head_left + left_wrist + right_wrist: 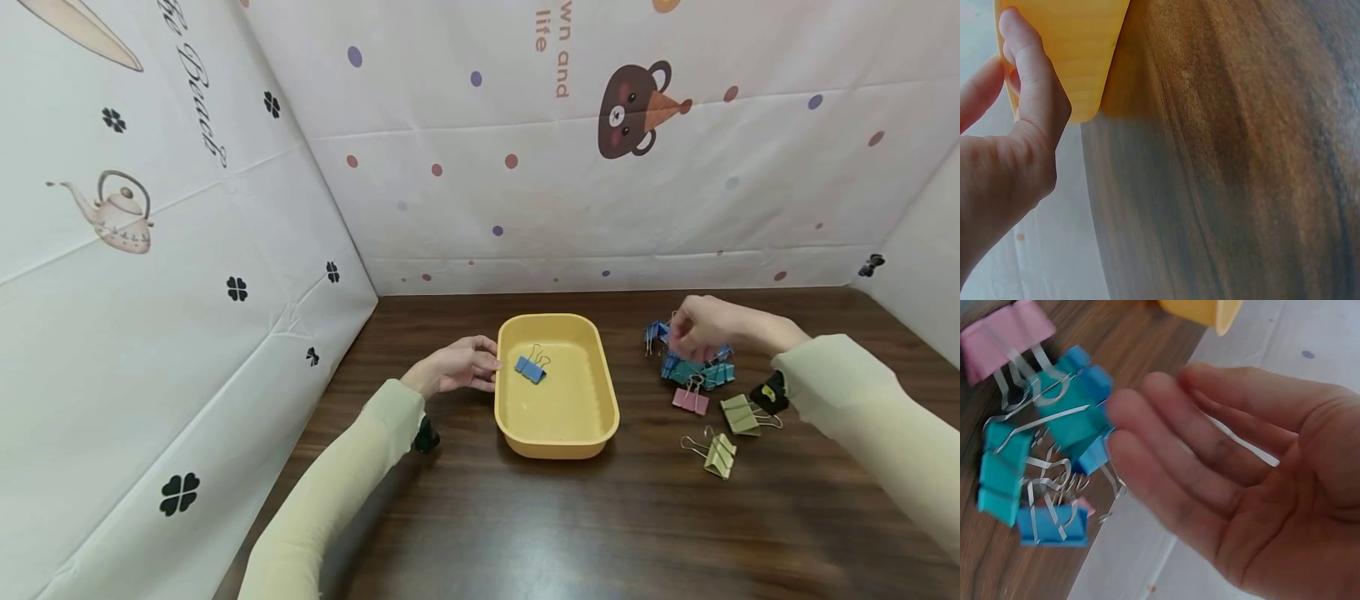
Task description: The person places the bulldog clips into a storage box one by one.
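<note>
My left hand (468,364) touches the left wall of a yellow plastic bin (557,450); in the left wrist view its fingers (1038,75) lie against the wall near the rim. Inside the bin is one blue binder clip (531,369). Over a pile of blue and teal binder clips (701,372) hovers my right hand (701,327). Its fingers (1172,469) are gently bent beside the teal clips (1004,475) and a blue clip (1054,525), with nothing visibly held. A pink clip (690,401) lies at the pile's near side.
Nearer me than the pile are a green binder clip (741,415) and a yellow-green one (720,456). The dark wooden table (525,533) is bordered by white printed sheets (480,200) behind and at both sides.
</note>
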`<state>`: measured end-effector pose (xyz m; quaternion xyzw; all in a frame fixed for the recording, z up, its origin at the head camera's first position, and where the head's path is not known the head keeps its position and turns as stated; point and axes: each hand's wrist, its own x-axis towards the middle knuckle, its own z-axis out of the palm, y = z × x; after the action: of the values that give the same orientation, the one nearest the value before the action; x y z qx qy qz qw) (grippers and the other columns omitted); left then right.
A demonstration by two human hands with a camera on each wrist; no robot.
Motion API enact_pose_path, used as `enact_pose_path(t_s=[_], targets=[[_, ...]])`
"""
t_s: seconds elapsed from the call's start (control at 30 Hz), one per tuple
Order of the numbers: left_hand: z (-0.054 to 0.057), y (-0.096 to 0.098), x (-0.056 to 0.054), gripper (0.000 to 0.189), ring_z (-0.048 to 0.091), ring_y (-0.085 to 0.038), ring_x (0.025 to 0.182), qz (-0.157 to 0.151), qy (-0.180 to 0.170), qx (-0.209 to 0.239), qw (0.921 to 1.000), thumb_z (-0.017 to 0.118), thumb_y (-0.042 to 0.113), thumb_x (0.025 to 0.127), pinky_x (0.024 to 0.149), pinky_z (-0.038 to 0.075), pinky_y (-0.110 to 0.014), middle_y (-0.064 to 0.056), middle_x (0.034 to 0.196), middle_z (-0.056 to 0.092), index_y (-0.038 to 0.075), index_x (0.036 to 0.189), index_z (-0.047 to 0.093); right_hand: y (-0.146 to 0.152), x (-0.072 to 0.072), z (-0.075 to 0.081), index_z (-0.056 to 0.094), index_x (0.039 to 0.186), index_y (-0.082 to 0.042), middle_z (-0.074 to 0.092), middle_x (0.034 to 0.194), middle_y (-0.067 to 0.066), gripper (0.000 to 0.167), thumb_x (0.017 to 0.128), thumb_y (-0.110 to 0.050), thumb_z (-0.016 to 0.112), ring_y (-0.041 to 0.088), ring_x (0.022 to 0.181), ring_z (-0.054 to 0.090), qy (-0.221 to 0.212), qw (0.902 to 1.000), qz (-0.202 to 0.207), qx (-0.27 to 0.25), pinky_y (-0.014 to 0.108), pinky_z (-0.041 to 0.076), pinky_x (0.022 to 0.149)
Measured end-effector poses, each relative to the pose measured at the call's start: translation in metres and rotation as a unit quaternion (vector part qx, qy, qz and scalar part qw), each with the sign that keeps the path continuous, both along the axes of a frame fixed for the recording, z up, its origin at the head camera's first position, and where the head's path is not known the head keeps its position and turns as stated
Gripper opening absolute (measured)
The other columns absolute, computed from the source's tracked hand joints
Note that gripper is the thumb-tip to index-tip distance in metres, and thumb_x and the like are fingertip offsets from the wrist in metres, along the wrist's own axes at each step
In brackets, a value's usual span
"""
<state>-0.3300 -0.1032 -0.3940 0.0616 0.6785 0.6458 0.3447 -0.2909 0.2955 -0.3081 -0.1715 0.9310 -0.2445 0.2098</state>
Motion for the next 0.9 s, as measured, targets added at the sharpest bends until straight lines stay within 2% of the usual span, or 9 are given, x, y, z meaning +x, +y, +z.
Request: enact_pose_path(t_s=[0.13,0.4,0.53,0.7,0.9], targets=[[0.0,-0.001,0.0,0.041,0.062,-0.018,0.074,0.001,0.0,-0.002,1.0,0.053,-0.001,0.095,0.073,0.059,-0.035,-0.013,0.097,0.056,-0.003,0.132,0.034,0.006,0.004,-0.004,0.069,0.081,0.003,0.066,0.071,0.004,0.01,0.084,0.004,0.059,0.016,0.058,0.063,-0.032,0.999,0.005,0.03,0.034,0.055,0.053],[0.0,-0.001,-0.001,0.042,0.061,-0.018,0.074,-0.003,0.001,-0.003,1.0,0.052,0.0,0.096,0.072,0.059,-0.034,-0.014,0.098,0.055,-0.003,0.133,0.032,0.009,0.003,-0.017,0.07,0.085,0.002,0.067,0.068,0.004,0.006,0.08,0.003,0.066,0.014,0.055,0.063,-0.018,0.9975,0.033,0.059,0.034,0.056,0.053],[0.0,-0.001,-0.001,0.043,0.061,-0.018,0.074,-0.004,0.0,-0.001,1.0,0.051,0.0,0.097,0.072,0.059,-0.034,-0.014,0.099,0.055,-0.004,0.134,0.031,0.01,0.003,-0.026,0.068,0.084,0.004,0.068,0.067,0.008,0.007,0.079,0.007,0.065,0.017,0.056,0.065,-0.032,0.9975,0.036,0.052,0.035,0.057,0.053],[0.0,0.0,-0.001,0.039,0.061,-0.018,0.073,-0.001,-0.001,0.001,1.0,0.052,-0.001,0.096,0.072,0.059,-0.035,-0.014,0.099,0.055,-0.002,0.131,0.034,0.015,0.001,-0.036,0.066,0.087,0.006,0.07,0.075,0.009,0.011,0.079,0.01,0.061,0.021,0.063,0.069,-0.068,0.9967,0.033,0.031,0.035,0.059,0.056],[0.002,0.001,0.0,0.037,0.061,-0.018,0.074,-0.001,-0.002,-0.002,1.0,0.053,-0.001,0.095,0.073,0.059,-0.035,-0.015,0.099,0.055,-0.001,0.129,0.036,0.023,0.004,-0.038,0.065,0.092,0.006,0.069,0.086,0.012,0.011,0.083,0.007,0.058,0.024,0.071,0.07,-0.093,0.9955,0.019,-0.007,0.037,0.06,0.063]])
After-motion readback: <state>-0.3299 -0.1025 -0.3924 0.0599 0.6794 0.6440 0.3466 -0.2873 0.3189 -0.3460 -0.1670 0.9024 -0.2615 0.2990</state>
